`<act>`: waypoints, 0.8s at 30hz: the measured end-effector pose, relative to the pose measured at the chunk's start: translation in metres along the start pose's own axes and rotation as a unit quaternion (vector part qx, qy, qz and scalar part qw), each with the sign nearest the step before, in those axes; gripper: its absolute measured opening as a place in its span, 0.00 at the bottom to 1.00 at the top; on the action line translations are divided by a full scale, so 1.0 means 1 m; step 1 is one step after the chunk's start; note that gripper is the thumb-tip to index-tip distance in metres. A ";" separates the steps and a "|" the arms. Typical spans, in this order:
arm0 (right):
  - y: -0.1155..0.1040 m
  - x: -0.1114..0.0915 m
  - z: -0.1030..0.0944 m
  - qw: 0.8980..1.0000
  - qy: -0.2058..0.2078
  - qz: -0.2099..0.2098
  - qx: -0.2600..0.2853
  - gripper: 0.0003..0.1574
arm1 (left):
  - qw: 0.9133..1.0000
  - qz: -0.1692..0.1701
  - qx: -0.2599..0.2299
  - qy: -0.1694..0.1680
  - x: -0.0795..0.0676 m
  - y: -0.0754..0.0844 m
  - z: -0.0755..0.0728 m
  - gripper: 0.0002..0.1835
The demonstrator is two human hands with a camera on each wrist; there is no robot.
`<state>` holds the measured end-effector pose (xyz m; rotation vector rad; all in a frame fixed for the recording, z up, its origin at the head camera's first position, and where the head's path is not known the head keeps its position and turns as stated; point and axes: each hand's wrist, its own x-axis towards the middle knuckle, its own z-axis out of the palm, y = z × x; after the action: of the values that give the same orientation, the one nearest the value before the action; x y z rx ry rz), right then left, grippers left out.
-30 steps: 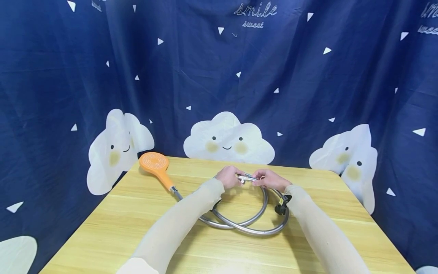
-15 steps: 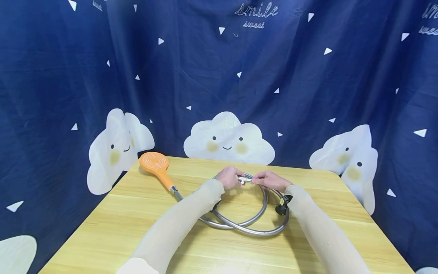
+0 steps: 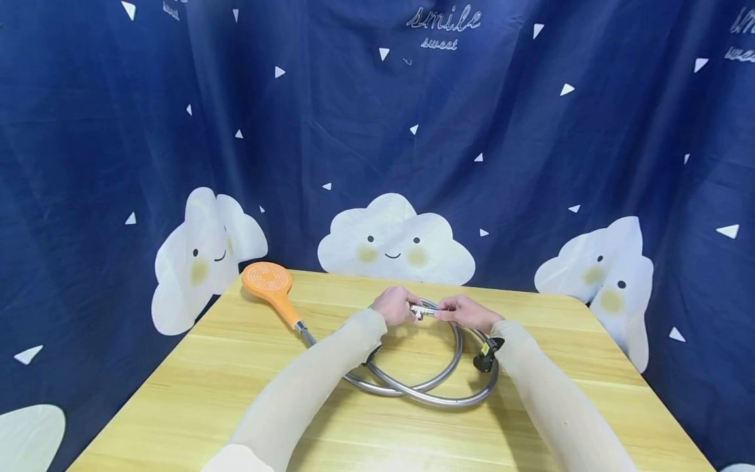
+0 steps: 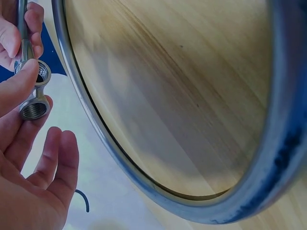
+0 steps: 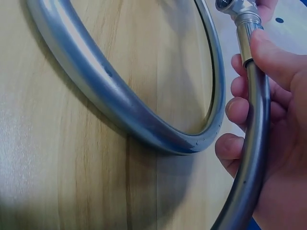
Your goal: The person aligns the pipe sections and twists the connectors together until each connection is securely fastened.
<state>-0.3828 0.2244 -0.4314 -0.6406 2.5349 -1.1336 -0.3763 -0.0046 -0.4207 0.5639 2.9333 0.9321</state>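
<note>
Over the far middle of the table, my left hand [image 3: 394, 305] pinches a small metal tee fitting [image 4: 42, 90] between thumb and fingers. Threaded openings of the fitting show in the left wrist view, and its other two fingers stand off it. My right hand [image 3: 468, 312] grips the end of a silver-grey shower hose [image 5: 256, 120], its thumb on the metal end sleeve [image 5: 244, 40]. That sleeve meets the fitting end to end. From there the hose loops across the table to an orange shower head [image 3: 267, 278], which lies face up at the far left.
Hose loops [image 3: 442, 398] lie between and in front of the forearms, crossing one another. A black wrist camera [image 3: 486, 357] sits at the right cuff, close over the hose. Behind the wooden table [image 3: 377, 436] hangs a blue curtain [image 3: 354, 131] with cloud prints.
The right fingertips shift slightly around the hose end. Left hand, fitting, hose loops and shower head stay in place.
</note>
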 end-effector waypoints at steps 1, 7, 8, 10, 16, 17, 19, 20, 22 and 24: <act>0.000 0.000 0.000 1.000 -0.003 0.000 -0.001 0.21 | 1.000 0.001 -0.001 -0.001 -0.001 0.000 0.000 0.21; 0.001 -0.002 -0.001 1.000 -0.011 0.000 -0.006 0.21 | 1.000 0.007 0.006 0.001 -0.003 0.001 0.000 0.20; 0.001 -0.002 -0.001 1.000 -0.012 0.000 -0.005 0.21 | 1.000 0.008 0.006 0.002 -0.004 0.001 -0.001 0.20; 0.001 -0.002 -0.002 1.000 -0.014 -0.001 0.001 0.21 | 1.000 0.010 0.004 0.002 -0.004 0.002 -0.001 0.20; 0.003 -0.003 -0.005 0.999 -0.021 0.000 0.029 0.23 | 1.000 0.019 0.000 0.009 -0.002 0.002 0.000 0.23; 0.003 -0.003 -0.006 0.999 -0.022 0.001 0.033 0.23 | 1.000 0.022 0.000 0.011 -0.002 0.002 0.000 0.23; 0.003 -0.002 -0.006 0.999 -0.023 0.001 0.038 0.24 | 1.000 0.025 0.006 0.012 0.000 0.001 0.001 0.23; 0.003 -0.002 -0.006 0.999 -0.022 0.000 0.037 0.24 | 1.000 0.025 0.010 0.013 0.002 0.001 0.001 0.23; 0.003 -0.002 -0.005 0.999 -0.011 0.003 0.032 0.24 | 1.000 0.019 0.011 0.012 0.004 -0.001 0.001 0.23; 0.002 -0.002 -0.004 0.999 0.008 0.011 0.029 0.21 | 1.000 0.013 0.010 0.010 0.005 -0.002 0.002 0.23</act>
<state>-0.3833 0.2291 -0.4297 -0.5903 2.5059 -1.2044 -0.3816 -0.0033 -0.4224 0.5978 2.9630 0.9175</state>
